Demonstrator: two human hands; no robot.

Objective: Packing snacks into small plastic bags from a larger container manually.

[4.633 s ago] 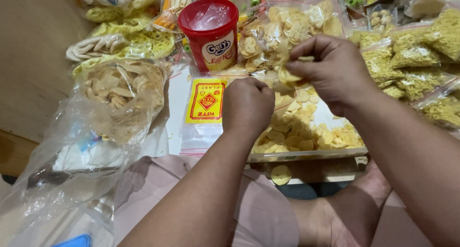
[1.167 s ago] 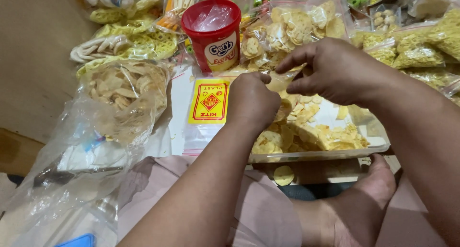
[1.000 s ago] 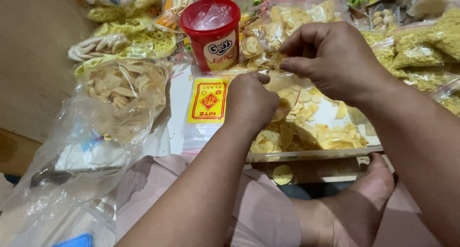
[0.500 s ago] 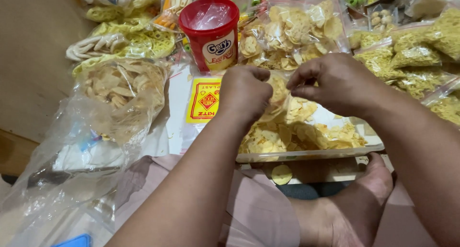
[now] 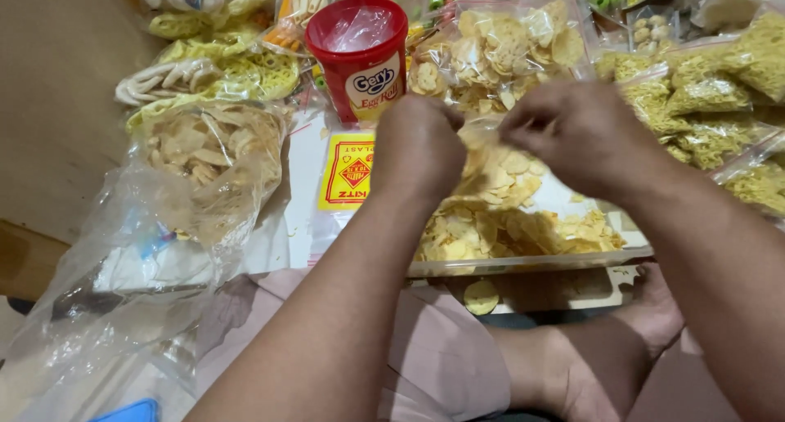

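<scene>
Both hands are raised over a clear shallow tray (image 5: 523,264) of pale yellow round chips (image 5: 507,230). The left hand (image 5: 419,148) is clenched, its fingertips pinching the top edge of a small clear plastic bag (image 5: 489,172) partly filled with chips. The right hand (image 5: 572,132) is blurred; its fingers are drawn together at the same top edge of the bag, though the exact grip cannot be made out. The bag hangs between the two hands, just above the far part of the tray. Just left of the tray lies a flat stack of clear bags with a yellow rectangular label (image 5: 347,172) bearing a red diamond mark and a red border. Beyond it stands a red round tub (image 5: 360,54) with a white oval label and a clear liner inside. Behind the hands sits a large clear bag of round crackers (image 5: 507,46). To the right lie sealed bags of yellow noodle-like snacks (image 5: 703,95). On the left, a big open bag of pale crackers (image 5: 204,152) slumps, and bags of yellow and white curly snacks (image 5: 221,70) lie beyond it. One loose chip (image 5: 481,296) lies below the tray's near edge.
</scene>
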